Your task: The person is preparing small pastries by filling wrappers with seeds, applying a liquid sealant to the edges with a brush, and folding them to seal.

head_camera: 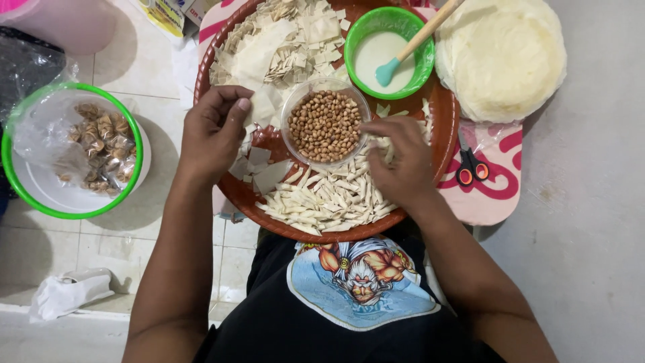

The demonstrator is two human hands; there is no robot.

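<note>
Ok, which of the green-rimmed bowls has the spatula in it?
The small green bowl on the brown tray, holding white liquid and a teal-tipped spatula. The big green-rimmed bowl on the floor holds wrapped pieces in plastic.

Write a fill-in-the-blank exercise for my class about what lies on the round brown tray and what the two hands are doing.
1. The clear bowl in the middle of the brown tray holds ____.
2. The spatula with the wooden handle stands in the ____ bowl of white liquid.
3. The left hand pinches a small square of ____.
4. The scissors lie beside the tray, nearest the ____ hand.

Missing words: peanuts; green; dough; right
</note>
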